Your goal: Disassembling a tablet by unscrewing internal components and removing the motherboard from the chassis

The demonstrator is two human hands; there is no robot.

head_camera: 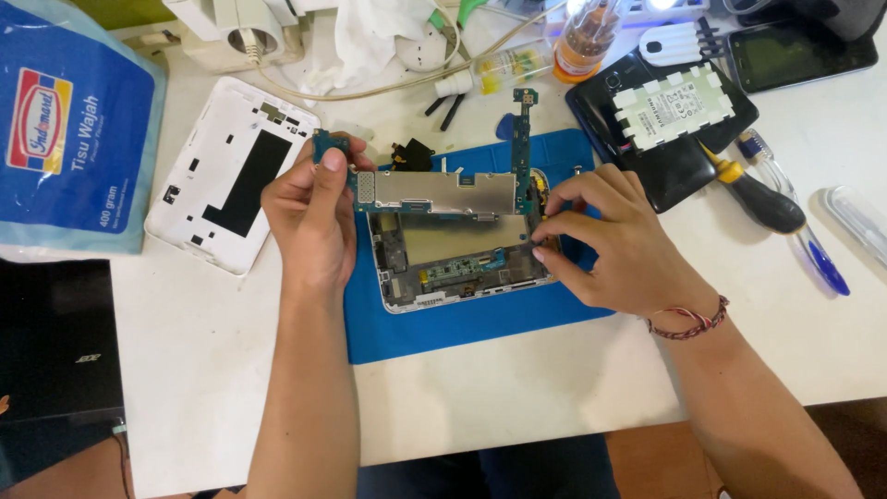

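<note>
Circuit board (434,192), green with silver shielding, is what I see lifted and tilted over the opened tablet frame (459,268), which lies on the blue mat (443,323) at the table's middle. My left hand (309,217) pinches the board's left end between thumb and fingers, while my right hand (614,242) has its fingertips drawn together at the frame's right edge, touching it. Left lies the white back cover (231,171); far right, a battery (674,106) on a dark tablet and a screwdriver (758,194).
</note>
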